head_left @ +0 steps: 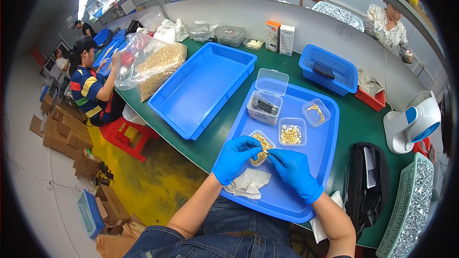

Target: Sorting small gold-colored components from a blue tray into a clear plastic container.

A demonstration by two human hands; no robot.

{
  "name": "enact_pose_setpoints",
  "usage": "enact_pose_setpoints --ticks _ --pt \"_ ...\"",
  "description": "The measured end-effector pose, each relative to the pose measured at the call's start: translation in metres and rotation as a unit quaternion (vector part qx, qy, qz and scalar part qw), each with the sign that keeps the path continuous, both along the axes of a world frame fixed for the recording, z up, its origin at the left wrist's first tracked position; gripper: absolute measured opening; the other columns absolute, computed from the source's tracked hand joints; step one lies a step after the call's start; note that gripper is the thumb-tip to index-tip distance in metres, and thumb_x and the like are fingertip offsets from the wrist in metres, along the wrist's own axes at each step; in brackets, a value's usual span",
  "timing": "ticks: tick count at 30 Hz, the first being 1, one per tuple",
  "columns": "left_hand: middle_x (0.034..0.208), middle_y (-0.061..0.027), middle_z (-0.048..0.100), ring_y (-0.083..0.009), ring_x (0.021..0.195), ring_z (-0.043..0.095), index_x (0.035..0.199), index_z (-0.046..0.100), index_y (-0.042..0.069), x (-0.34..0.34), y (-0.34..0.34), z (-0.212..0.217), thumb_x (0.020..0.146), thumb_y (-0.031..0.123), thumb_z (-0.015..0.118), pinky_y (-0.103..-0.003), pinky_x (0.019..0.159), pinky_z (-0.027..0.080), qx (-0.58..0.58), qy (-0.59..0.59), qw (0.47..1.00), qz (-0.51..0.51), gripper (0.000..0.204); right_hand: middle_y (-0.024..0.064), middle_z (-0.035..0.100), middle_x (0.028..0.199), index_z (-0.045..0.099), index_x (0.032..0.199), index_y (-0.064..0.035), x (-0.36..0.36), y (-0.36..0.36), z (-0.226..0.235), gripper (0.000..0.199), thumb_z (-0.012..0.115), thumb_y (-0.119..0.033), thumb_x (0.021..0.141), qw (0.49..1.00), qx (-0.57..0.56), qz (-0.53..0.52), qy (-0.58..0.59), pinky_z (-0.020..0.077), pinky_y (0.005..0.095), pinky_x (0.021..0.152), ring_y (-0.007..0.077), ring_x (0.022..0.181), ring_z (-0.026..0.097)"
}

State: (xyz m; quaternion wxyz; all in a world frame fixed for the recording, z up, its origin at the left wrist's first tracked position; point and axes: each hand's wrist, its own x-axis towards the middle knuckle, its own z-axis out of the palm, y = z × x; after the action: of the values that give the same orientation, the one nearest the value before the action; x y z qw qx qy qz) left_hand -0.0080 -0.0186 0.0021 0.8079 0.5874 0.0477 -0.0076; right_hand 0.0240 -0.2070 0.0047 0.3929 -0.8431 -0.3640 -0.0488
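In blue gloves, my left hand [234, 159] and my right hand [295, 174] meet with pinched fingertips. Between them is something tiny, partly dark, too small to name. Just beneath the fingertips sits a small clear tub of gold-coloured metal parts [260, 139]. Two more clear tubs stand beyond it: one tub of gold bits [291, 134] and, farther right, a tub with fewer bits [316, 112]. A clear box [262, 116] with its lid raised holds dark slender pieces. A pale cloth [248, 183] lies by my left wrist. All rest on a blue tray [287, 202].
A large blue bin [196, 91] stands to the left, beside a bag of gold-coloured parts [160, 67]. Rightward are a blue basket [330, 67], a white fan [412, 122], a black bag [366, 186] and a green basket of silvery parts [406, 210]. A co-worker [91, 81] sits at far left.
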Motion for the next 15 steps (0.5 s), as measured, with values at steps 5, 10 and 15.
enact_pose_setpoints --ticks 5,10,15 --pt "0.090 -0.0092 0.064 -0.0131 0.076 0.060 0.098 0.062 -0.003 0.000 0.013 0.003 0.079 -0.002 0.062 -0.024 0.068 0.049 -0.054 0.039 0.991 -0.116 0.019 0.0113 0.065 0.078 0.063 0.105 -0.0064 0.003 -0.002 -0.001 0.022 0.057 -0.018 0.087 0.969 0.046 0.052 0.238 0.0500 0.0296 0.060 0.0224 0.066 0.065" --pt "0.092 -0.0068 0.064 -0.0139 0.081 0.059 0.097 0.063 -0.001 0.001 0.001 0.007 0.080 0.000 0.062 -0.026 0.073 0.048 -0.003 0.024 0.999 -0.042 0.017 0.0065 0.065 0.073 0.062 0.106 -0.0024 0.002 0.000 0.003 0.020 0.056 -0.013 0.089 0.968 0.077 0.013 0.240 0.0483 0.0243 0.059 0.0107 0.062 0.060" --pt "0.092 -0.0054 0.063 -0.0200 0.086 0.058 0.095 0.066 0.006 0.006 0.008 -0.002 0.076 0.007 0.066 -0.033 0.076 0.044 0.394 -0.156 0.904 0.065 0.019 0.0064 0.064 0.073 0.062 0.105 -0.0014 0.003 0.001 0.005 0.020 0.057 -0.012 0.089 0.960 0.118 -0.010 0.253 0.0481 0.0236 0.058 0.0102 0.063 0.059"
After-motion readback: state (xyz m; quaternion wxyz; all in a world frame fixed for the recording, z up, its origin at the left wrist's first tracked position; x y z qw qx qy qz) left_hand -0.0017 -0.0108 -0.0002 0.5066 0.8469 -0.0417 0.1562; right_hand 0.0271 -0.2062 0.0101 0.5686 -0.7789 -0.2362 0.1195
